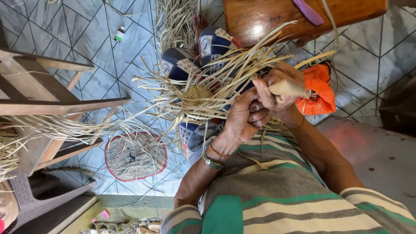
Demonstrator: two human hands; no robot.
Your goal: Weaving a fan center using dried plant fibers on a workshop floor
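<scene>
Tiled floor (86, 47); hands grip straw weave (197, 93).

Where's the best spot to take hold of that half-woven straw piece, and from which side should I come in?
Probably grip the woven straw piece at its tight woven centre, coming from the near side, between the left hand and the right hand. Only the centre looks firm; the loose strips fan outward all round and would likely bend or slip.
</scene>
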